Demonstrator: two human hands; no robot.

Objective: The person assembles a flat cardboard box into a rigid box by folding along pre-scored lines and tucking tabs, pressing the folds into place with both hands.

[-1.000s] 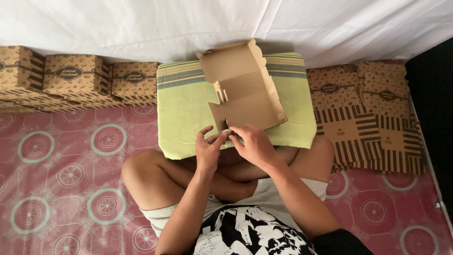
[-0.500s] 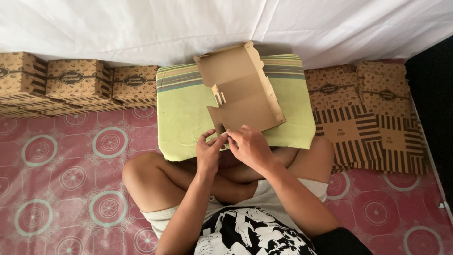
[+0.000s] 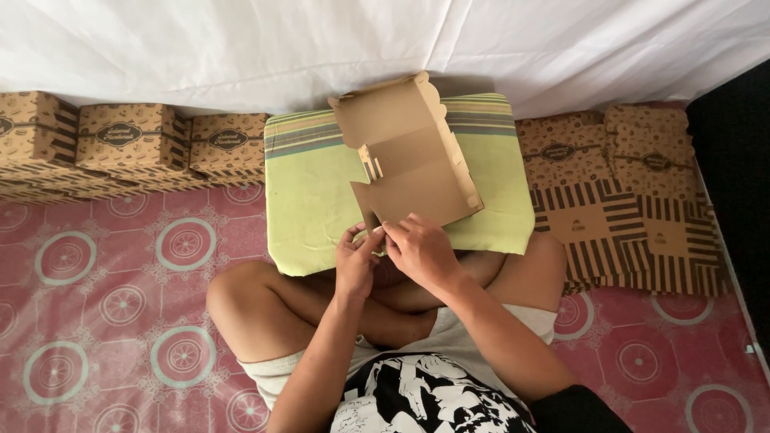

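Observation:
A brown cardboard box blank (image 3: 409, 156), partly folded with its far and right walls raised, lies on a light green cushion (image 3: 309, 204) with a striped far edge. My left hand (image 3: 357, 261) and my right hand (image 3: 417, 248) meet at the near edge of the cardboard. Both pinch the near flap between fingers and thumb. My crossed bare legs sit below the cushion.
Several folded printed cardboard boxes (image 3: 120, 140) line the wall at the left. Flat striped box blanks (image 3: 634, 216) are stacked at the right. A white cloth (image 3: 321, 40) hangs across the back. The floor is a pink patterned mat (image 3: 96, 305).
Both hands stay at the near flap with small finger shifts; the cardboard has barely moved.

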